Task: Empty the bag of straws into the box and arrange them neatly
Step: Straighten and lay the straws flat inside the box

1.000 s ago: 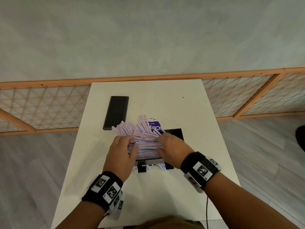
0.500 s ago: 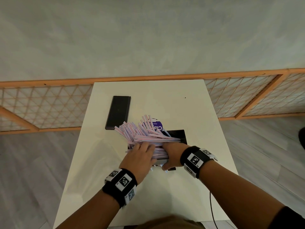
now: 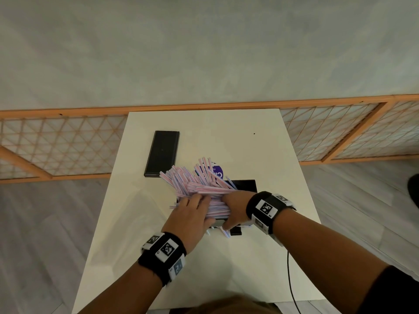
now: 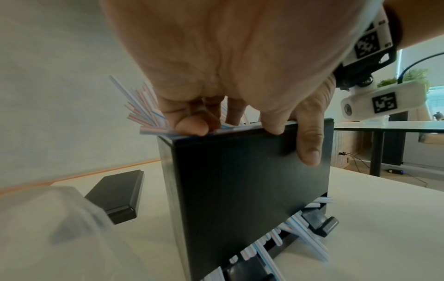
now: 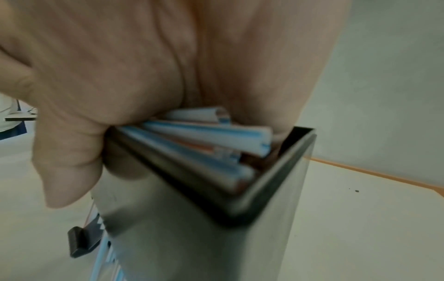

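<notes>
We see the left hand (image 3: 190,217) laid over the near end of the straws (image 3: 205,189), its fingers bent down so that the fingertips (image 4: 191,126) press on the bundle at the rim of the box (image 4: 250,190); whether the grip closes round any straw we cannot tell. The right hand (image 3: 235,208) grips the right end of the box, thumb (image 4: 310,140) down the near wall and the other fingers curled over the rim onto the straws inside. The box, a black upright container, stands on the white surface (image 3: 226,268) directly under both hands. Most straws lie heaped across its open top, fanning up and away to the far left; their ends show inside the corner of the box (image 5: 264,190) in the right wrist view. Several straws (image 4: 295,233) protrude from the slot along the base of the near wall onto the surface. A purple-labelled bag (image 3: 217,172) lies just behind the heap, partly hidden. A flat black lid (image 3: 162,153) rests on the surface to the far left, apart from the box.
</notes>
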Demonstrator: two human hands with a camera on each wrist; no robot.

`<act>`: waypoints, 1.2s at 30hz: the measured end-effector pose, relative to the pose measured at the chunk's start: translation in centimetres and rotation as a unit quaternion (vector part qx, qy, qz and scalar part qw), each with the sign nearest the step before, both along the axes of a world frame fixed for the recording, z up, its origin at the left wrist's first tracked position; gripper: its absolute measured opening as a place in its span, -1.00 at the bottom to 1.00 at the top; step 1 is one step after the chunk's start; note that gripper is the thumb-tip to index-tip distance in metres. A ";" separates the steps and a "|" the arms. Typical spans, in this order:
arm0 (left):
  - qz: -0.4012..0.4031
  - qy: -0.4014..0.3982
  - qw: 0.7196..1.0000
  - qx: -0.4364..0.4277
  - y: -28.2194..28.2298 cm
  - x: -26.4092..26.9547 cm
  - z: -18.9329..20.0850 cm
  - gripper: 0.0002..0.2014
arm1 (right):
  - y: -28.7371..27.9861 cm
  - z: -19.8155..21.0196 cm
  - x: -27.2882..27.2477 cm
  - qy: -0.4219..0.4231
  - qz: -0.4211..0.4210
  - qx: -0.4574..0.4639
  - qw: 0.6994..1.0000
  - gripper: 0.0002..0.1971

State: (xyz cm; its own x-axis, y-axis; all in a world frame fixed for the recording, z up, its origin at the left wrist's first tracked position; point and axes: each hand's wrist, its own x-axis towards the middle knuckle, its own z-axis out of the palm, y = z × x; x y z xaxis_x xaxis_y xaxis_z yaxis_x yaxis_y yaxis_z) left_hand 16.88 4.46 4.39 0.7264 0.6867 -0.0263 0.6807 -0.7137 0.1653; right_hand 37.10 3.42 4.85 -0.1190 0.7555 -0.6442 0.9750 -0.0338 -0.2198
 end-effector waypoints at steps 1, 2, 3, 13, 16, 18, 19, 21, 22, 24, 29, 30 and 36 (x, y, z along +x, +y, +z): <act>-0.002 -0.002 1.000 0.004 0.1 0.0 0.3 -0.41 | 0.0 0.2 0.2 0.001 0.007 0.006 1.000 -0.38; -0.003 -0.005 1.000 0.004 0.2 -0.1 0.3 -0.40 | 0.0 0.4 0.5 0.005 0.013 0.014 1.000 -0.37; 0.002 -0.008 1.000 -0.009 0.3 -0.2 0.3 -0.39 | 0.0 0.8 0.9 0.010 0.014 0.020 1.000 -0.35; 0.052 -0.134 0.978 -0.153 1.0 -0.5 0.2 -0.52 | -0.6 1.9 4.1 0.068 -0.041 0.096 0.992 -0.42; 0.079 -0.197 0.966 -0.146 0.9 -1.0 1.0 -0.58 | -1.1 2.0 4.7 0.092 -0.049 0.103 0.989 -0.48; 0.141 -0.251 0.953 -0.098 0.8 -1.6 1.6 -0.66 | -1.3 2.1 4.9 0.091 -0.049 0.085 0.991 -0.52; 0.182 -0.269 0.943 -0.073 0.8 -2.0 1.8 -0.66 | -1.4 2.0 4.9 0.087 -0.044 0.078 0.992 -0.55; 0.259 -0.270 0.925 -0.065 0.7 -2.4 1.7 -0.57 | -1.6 1.9 4.7 0.087 -0.042 0.077 0.992 -0.55; 0.290 -0.265 0.915 -0.096 0.6 -2.5 1.4 -0.52 | -1.6 1.7 4.5 0.091 -0.044 0.080 0.992 -0.51; 0.334 -0.267 0.881 -0.204 0.3 -2.0 1.4 -0.43 | -1.9 1.5 3.9 0.112 -0.050 0.080 0.989 -0.42; 0.306 -0.297 0.858 -0.288 -0.7 -0.1 1.1 -0.64 | -2.1 0.3 2.7 0.113 -0.042 0.072 0.990 -0.23; 0.300 -0.293 0.857 -0.298 -0.9 0.1 0.9 -0.56 | -2.0 -0.1 2.5 0.102 -0.042 0.068 0.992 -0.24; 0.261 -0.168 0.919 -0.244 -2.1 0.0 -0.7 0.00 | -1.7 -1.6 1.5 0.054 -0.056 0.067 0.995 -0.30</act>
